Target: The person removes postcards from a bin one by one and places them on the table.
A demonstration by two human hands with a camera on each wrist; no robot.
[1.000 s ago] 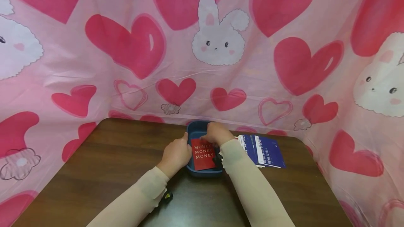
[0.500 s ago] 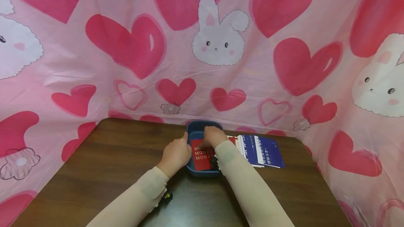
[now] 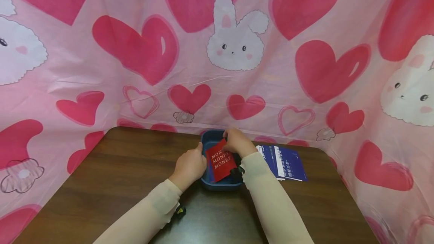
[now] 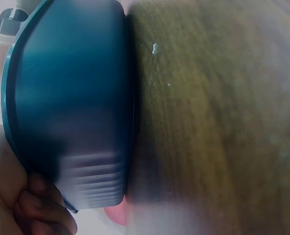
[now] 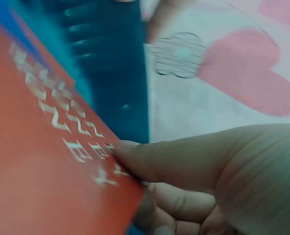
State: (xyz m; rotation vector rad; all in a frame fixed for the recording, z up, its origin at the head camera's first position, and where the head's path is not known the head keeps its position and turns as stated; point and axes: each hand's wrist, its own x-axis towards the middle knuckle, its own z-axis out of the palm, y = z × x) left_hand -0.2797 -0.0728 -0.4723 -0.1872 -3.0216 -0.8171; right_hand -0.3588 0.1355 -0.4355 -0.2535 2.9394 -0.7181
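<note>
My left hand (image 3: 190, 166) grips the left rim of a dark blue plastic bin (image 3: 222, 186), thumb up along the edge. In the left wrist view the fingers (image 4: 42, 196) curl at the rim of its ribbed side. With thumb and fingers my right hand (image 3: 239, 142) pinches the upper right edge of a red card (image 3: 222, 163) printed MONEY MONEY MONEY. The card is tilted inside the bin. Along its left side shows the edge of a blue card (image 3: 210, 170), mostly hidden. In the right wrist view the thumb (image 5: 174, 159) lies on the red card's printed face.
To the right of the bin lies a fanned pile of blue and white cards (image 3: 288, 163), partly behind the right wrist. All stands on a dark wooden table (image 3: 135, 161). A pink curtain (image 3: 190, 67) with hearts and rabbits hangs right behind the table's back edge.
My right hand slid over the red card half a second ago; now it pinches its upper edge. The card has lifted and turned clockwise, baring a blue card. The left hand stays put.
</note>
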